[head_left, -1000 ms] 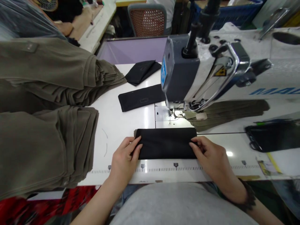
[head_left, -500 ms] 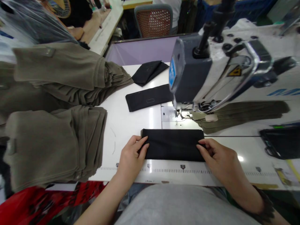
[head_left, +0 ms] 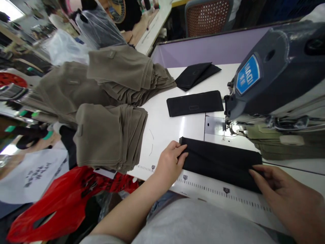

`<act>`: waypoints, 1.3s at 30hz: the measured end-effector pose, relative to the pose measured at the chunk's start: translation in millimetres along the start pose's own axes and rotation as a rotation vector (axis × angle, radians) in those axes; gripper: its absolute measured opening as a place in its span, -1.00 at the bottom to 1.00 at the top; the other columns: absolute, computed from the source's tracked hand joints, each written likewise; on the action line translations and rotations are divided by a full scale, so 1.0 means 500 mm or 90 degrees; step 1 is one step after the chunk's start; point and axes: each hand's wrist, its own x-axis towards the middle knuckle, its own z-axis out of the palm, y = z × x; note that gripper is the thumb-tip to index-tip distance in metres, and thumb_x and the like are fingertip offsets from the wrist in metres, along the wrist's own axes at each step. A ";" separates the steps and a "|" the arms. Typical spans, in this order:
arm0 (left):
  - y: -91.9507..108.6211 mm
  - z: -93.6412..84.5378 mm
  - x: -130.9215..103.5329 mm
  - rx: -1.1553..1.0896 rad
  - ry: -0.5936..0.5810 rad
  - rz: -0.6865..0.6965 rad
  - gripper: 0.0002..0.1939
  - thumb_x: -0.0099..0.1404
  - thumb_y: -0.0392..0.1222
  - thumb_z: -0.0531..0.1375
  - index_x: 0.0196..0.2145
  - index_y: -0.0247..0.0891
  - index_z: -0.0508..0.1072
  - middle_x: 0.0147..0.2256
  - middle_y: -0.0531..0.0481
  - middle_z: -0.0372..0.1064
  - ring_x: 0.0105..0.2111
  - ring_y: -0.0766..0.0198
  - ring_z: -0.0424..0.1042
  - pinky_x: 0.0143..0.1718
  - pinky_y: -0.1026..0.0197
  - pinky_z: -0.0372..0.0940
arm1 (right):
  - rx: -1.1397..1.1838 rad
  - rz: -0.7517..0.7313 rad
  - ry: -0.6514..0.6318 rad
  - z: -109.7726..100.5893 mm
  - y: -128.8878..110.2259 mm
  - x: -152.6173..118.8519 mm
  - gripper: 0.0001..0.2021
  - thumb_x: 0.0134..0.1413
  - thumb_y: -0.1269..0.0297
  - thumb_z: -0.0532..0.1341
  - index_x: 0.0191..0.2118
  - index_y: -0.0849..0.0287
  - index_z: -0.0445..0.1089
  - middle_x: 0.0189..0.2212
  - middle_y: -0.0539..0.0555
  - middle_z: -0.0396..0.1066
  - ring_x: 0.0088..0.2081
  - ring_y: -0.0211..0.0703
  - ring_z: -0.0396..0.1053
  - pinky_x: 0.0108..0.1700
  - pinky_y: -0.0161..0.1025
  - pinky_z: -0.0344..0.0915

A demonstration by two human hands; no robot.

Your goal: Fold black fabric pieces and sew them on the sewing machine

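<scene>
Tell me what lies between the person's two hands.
A black fabric piece, held at its ends by the left hand and right hand; the head view shows it.

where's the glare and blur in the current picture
Head view: a pale glare streak on the white tabletop; head view: bright light beneath the sewing machine; head view: left background smeared, red bag soft; head view: black fabric dark, its weave not readable.
</scene>
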 end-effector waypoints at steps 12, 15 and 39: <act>0.005 -0.006 0.008 0.015 -0.028 -0.042 -0.75 0.17 -0.39 0.12 -0.17 -0.36 0.44 -0.36 -0.04 0.31 -0.33 0.29 0.36 -0.23 0.24 0.34 | -0.094 -0.123 0.014 0.003 0.010 0.003 -0.58 -0.08 -0.09 -0.02 -0.29 0.11 0.36 -0.56 0.03 0.35 -0.59 -0.16 0.29 -0.58 -0.22 0.21; 0.007 -0.004 0.002 0.100 -0.034 -0.033 -0.73 0.18 -0.35 0.12 -0.14 -0.34 0.42 -0.30 -0.07 0.28 -0.36 0.28 0.36 -0.26 0.19 0.35 | -0.195 -0.298 0.073 0.001 0.004 0.004 -0.58 0.05 0.03 -0.06 -0.13 0.13 0.36 -0.29 0.18 0.33 -0.44 -0.10 0.32 -0.51 -0.17 0.24; 0.039 0.071 0.016 0.370 -0.108 0.365 -0.53 0.29 -0.15 0.03 -0.02 -0.69 0.21 -0.01 -0.43 0.19 0.04 -0.02 0.19 0.06 0.07 0.15 | -0.309 -0.537 0.051 0.066 -0.078 -0.024 -0.61 0.14 0.36 -0.04 0.05 0.45 0.22 0.11 0.33 0.13 0.13 0.02 0.07 0.12 -0.04 0.03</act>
